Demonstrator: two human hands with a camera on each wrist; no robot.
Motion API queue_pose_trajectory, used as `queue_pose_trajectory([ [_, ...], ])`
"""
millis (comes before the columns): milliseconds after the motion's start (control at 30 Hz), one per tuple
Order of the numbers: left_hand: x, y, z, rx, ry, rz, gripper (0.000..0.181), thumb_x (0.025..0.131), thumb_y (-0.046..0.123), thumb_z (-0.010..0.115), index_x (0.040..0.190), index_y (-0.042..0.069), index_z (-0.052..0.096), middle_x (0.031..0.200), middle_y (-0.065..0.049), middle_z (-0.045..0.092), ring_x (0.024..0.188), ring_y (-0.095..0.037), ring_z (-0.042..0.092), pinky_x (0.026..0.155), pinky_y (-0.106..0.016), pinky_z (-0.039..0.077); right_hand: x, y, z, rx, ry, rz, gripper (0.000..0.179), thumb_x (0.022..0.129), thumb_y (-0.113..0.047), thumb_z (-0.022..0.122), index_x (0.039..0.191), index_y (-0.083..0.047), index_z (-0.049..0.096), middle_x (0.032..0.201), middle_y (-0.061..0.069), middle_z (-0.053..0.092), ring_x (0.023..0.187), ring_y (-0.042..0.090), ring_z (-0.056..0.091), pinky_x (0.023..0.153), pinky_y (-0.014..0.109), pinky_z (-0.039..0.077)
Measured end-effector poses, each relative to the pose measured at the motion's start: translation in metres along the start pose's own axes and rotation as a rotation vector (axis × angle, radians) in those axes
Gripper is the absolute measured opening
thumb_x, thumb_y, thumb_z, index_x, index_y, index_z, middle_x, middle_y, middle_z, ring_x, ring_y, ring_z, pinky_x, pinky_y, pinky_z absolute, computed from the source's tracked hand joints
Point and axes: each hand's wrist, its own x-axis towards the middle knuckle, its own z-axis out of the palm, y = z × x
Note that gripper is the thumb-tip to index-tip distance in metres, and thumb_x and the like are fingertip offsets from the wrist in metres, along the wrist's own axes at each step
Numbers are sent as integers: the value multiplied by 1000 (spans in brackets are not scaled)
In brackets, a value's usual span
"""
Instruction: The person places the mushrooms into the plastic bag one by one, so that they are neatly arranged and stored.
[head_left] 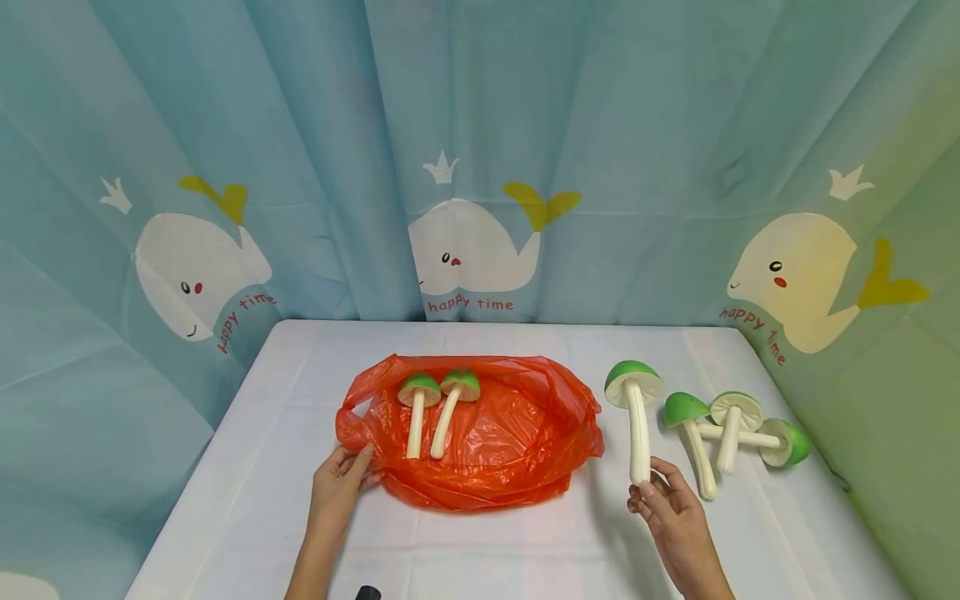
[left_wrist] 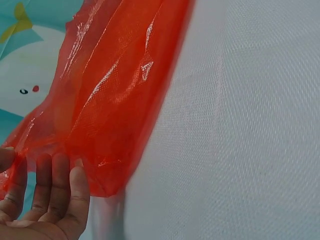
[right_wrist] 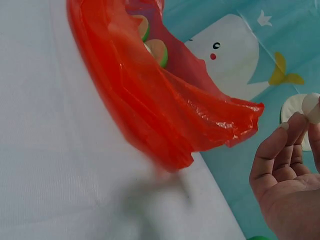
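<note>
In the head view a red plastic bag (head_left: 510, 483) lies on the table with its mouth spread wide. Two green-capped toy mushrooms (head_left: 417, 417) rest inside it. At the bag's left edge, my left hand (head_left: 339, 483) pinches the film between thumb and fingers, as the left wrist view also shows at the bag edge (left_wrist: 110, 125). To the right of the bag, my right hand (head_left: 675, 521) holds another toy mushroom (head_left: 637, 425) by the lower end of its stem, cap up, above the table. The right wrist view cuts off part of that mushroom.
Several more toy mushrooms (head_left: 738, 417) lie crossed over each other at the table's right side. A blue curtain (head_left: 637, 167) with printed whales hangs behind the white table (head_left: 315, 350). A small black object (head_left: 367, 592) shows at the bottom edge.
</note>
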Motion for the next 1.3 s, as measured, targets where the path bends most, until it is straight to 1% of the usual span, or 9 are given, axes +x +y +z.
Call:
queue_pose_trajectory([
  [200, 1, -1, 0, -8, 3, -3, 49, 94, 29, 60, 128, -3, 48, 105, -14, 64, 80, -17, 65, 73, -28, 55, 3, 1, 5, 143, -96, -47, 32, 97, 10, 34, 121, -6, 49, 96, 4, 53, 83, 13, 53, 70, 23, 49],
  [300, 1, -2, 0, -10, 1, 3, 47, 94, 29, 59, 127, -4, 49, 104, -14, 64, 79, -17, 65, 73, -28, 55, 4, 2, 8, 202, -144, -54, 33, 97, 11, 32, 121, -5, 49, 96, 4, 52, 84, 13, 52, 71, 23, 48],
  [467, -1, -1, 0, -20, -2, 8, 47, 93, 29, 60, 124, -5, 50, 101, -14, 64, 78, -16, 64, 73, -27, 55, 2, 3, 11, 229, -175, -30, 35, 96, 11, 31, 121, -6, 49, 96, 4, 53, 85, 14, 53, 73, 23, 48],
  [600, -2, 0, 0, -30, -1, 2, 44, 94, 27, 60, 124, -5, 50, 100, -14, 64, 77, -15, 64, 72, -27, 55, 0, 4, 13, 249, -238, -12, 38, 96, 13, 29, 122, -7, 49, 98, 4, 55, 87, 15, 54, 74, 23, 47],
  [700, -2, 0, 0, -34, -1, -1, 44, 94, 26, 59, 124, -5, 50, 101, -14, 64, 78, -15, 64, 73, -28, 55, 1, 4, 15, 210, -271, -8, 38, 96, 12, 29, 121, -7, 49, 97, 3, 54, 86, 13, 52, 70, 22, 43],
  [833, -3, 0, 1, -33, -5, -5, 47, 94, 29, 60, 125, -5, 50, 102, -14, 64, 79, -16, 64, 73, -27, 55, 3, 5, 18, 112, -253, 27, 34, 96, 9, 32, 120, -7, 50, 93, 2, 52, 80, 10, 49, 64, 21, 35],
  [1033, -3, 0, 1, -40, -5, 0, 47, 94, 29, 60, 125, -5, 49, 103, -14, 64, 80, -16, 65, 74, -28, 55, 5, 7, 27, 63, -250, 106, 30, 97, 6, 35, 118, -8, 51, 92, 2, 52, 81, 10, 49, 67, 21, 39],
  [1133, -3, 1, 1, -41, -6, 3, 48, 94, 29, 60, 125, -5, 49, 103, -14, 63, 80, -16, 65, 74, -28, 55, 8, 7, 31, 49, -250, 103, 28, 97, 6, 36, 118, -6, 50, 92, 3, 52, 82, 11, 50, 66, 21, 40],
  [1300, -2, 1, 2, -42, -3, 5, 46, 93, 28, 60, 123, -5, 50, 100, -14, 64, 79, -17, 64, 74, -28, 55, 14, 7, 39, -36, -244, 113, 21, 96, 5, 40, 114, -2, 48, 89, 5, 53, 77, 10, 51, 61, 20, 42],
])
